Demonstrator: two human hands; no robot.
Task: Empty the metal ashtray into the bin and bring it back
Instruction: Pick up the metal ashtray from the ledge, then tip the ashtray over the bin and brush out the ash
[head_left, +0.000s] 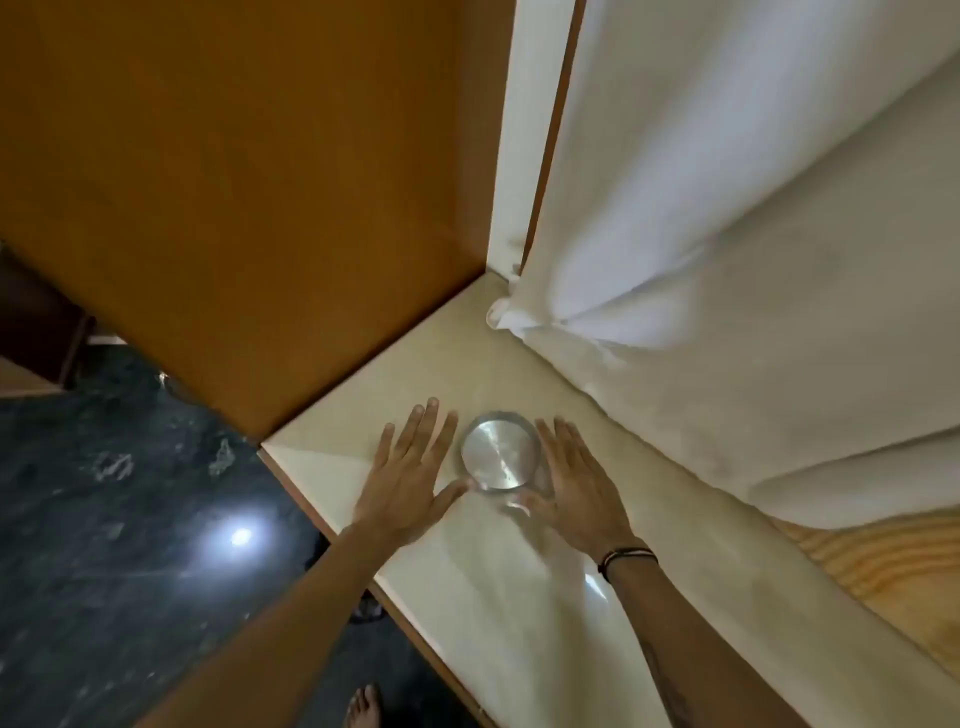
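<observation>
The round metal ashtray (496, 452) sits on a pale glossy shelf top (498, 582), close to its left edge. My left hand (410, 467) lies flat just left of the ashtray, fingers spread, thumb tip near its rim. On the other side my right hand (574, 480) is also flat with fingers apart, its thumb at the ashtray's near rim. Neither hand is closed around it. The ashtray's inside looks shiny, with a few tiny specks. No bin is in view.
A white curtain (727, 218) hangs over the shelf's right and far side. An orange-brown wooden panel (249, 182) stands at the left behind the shelf. Dark stone floor (114, 519) lies below on the left, with my bare foot (363, 706) near the bottom.
</observation>
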